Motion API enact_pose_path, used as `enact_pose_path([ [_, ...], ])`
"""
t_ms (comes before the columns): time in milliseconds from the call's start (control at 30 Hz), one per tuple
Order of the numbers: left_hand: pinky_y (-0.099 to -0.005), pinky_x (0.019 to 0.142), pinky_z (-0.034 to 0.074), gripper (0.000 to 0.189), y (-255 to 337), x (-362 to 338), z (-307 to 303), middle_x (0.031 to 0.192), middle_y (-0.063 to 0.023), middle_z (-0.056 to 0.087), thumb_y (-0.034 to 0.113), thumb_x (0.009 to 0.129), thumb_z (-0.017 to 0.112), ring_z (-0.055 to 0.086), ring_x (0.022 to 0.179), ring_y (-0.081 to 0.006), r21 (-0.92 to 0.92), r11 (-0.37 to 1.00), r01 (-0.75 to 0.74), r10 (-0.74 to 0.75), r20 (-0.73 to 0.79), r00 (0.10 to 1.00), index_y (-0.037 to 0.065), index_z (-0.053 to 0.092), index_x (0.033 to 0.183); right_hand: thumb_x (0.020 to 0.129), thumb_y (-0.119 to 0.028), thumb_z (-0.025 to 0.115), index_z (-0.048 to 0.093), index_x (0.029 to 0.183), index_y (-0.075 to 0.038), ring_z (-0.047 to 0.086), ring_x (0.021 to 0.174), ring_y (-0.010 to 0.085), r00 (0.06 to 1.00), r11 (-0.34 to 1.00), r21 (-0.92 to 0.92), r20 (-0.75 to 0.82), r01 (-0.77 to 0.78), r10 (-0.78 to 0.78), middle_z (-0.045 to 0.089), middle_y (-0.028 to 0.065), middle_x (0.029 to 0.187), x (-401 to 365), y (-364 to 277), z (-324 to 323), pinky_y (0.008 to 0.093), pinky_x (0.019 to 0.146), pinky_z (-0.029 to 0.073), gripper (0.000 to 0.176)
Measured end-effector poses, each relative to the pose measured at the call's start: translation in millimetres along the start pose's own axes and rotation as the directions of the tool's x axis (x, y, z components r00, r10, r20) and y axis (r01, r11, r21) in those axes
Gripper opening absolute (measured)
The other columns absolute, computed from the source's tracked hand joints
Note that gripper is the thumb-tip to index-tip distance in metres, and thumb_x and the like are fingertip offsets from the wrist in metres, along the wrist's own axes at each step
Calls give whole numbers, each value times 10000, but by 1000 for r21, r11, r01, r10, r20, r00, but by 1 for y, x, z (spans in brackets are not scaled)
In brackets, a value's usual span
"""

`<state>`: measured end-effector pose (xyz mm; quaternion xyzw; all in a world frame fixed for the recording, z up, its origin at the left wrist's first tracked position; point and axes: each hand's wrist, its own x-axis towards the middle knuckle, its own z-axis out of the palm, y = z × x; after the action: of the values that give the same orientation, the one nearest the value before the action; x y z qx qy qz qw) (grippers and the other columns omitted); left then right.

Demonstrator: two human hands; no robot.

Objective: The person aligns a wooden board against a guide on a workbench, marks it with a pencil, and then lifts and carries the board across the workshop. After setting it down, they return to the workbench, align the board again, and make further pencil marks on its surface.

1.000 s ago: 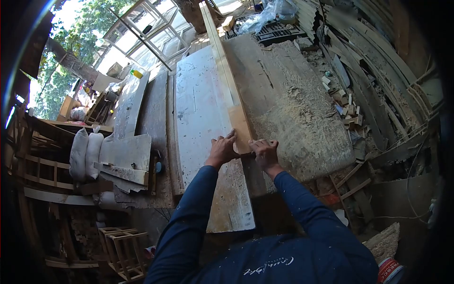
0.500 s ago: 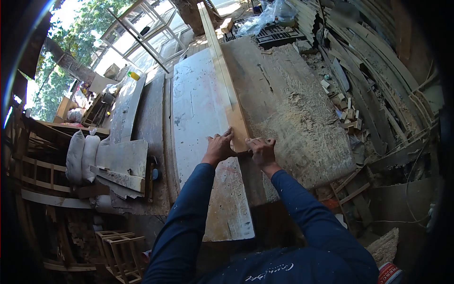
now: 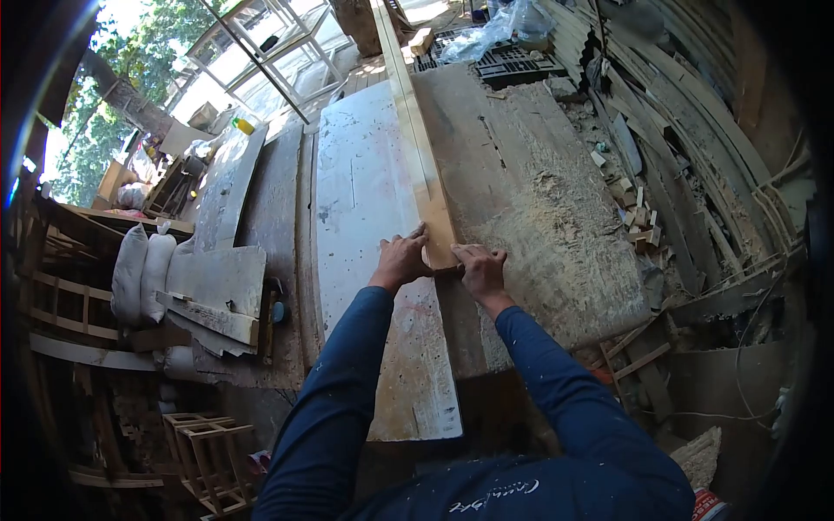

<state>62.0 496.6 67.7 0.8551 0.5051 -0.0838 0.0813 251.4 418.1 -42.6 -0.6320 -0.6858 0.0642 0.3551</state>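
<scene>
Gripping the near end of a long wooden plank (image 3: pixel 419 148) from both sides, bare-handed. Closed about its left edge with the left hand (image 3: pixel 402 259), with the forefinger stretched along the side and the thumb near the end; closed on the right corner with the right hand (image 3: pixel 480 267), with the fingers curled. Hard to tell, from above, how far beneath the wood the fingertips reach. As for the plank's place: lengthwise on the table (image 3: pixel 456 113), along the right part of a whitish board (image 3: pixel 360 165), and out past the far edge. Right of the plank, spread over the worn table top, plenty of pale sawdust (image 3: pixel 556 217); beyond that edge, in a loose heap, small wood offcuts (image 3: pixel 641 217). Near the table's far edge, beside a black grating (image 3: pixel 521 71), crumpled clear plastic (image 3: pixel 491 42). Off to the left, standing side by side, two white sacks (image 3: pixel 156 273), just next to some flat boards (image 3: pixel 217 282). Farther back on that side, a yellow bottle (image 3: pixel 244 127). Low at left, below the table's level, a slatted wooden frame (image 3: pixel 208 456).
</scene>
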Motion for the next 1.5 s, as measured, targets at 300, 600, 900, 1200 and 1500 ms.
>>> enact_pose_path([
  [300,-649,1029,452,978,-7,20,-8,1666,11,440,563,641,920,633,1261,-419,-19,1000,0,0,-4,1000,140,606,1466,906,-116,615,748,1246,-207,682,1146,134,996,1000,-28,-83,12,-14,761,-36,1212,17,8,19,508,924,336,376],
  [600,-648,1033,447,1036,-20,47,-15,1658,-15,450,603,637,914,630,1273,-436,10,1000,-24,24,5,1000,98,589,1481,891,-126,644,751,1233,-226,682,1144,126,996,1000,-24,-93,7,-9,764,-52,1193,43,15,28,534,933,352,373],
  [900,-676,1031,444,1018,-25,64,-27,1660,-24,446,625,645,904,622,1286,-443,26,999,-34,34,10,999,104,603,1466,875,-94,644,762,1215,-228,676,1159,129,996,1000,-24,-88,5,-7,768,-50,1193,65,18,31,534,937,347,384],
  [1200,-659,1034,451,1038,-34,84,-30,1664,-13,439,613,643,914,627,1285,-437,48,998,-40,39,8,999,111,585,1490,861,-72,668,771,1207,-227,666,1185,133,997,1000,-11,-78,-19,18,764,-44,1214,85,18,29,523,933,337,393],
  [1500,-651,1048,448,1007,-41,102,-37,1668,-13,431,548,656,928,615,1318,-404,57,997,-41,40,23,999,103,582,1490,853,-73,671,778,1194,-225,673,1158,134,997,999,-31,-74,-7,5,770,-44,1196,105,22,32,541,946,324,388],
])
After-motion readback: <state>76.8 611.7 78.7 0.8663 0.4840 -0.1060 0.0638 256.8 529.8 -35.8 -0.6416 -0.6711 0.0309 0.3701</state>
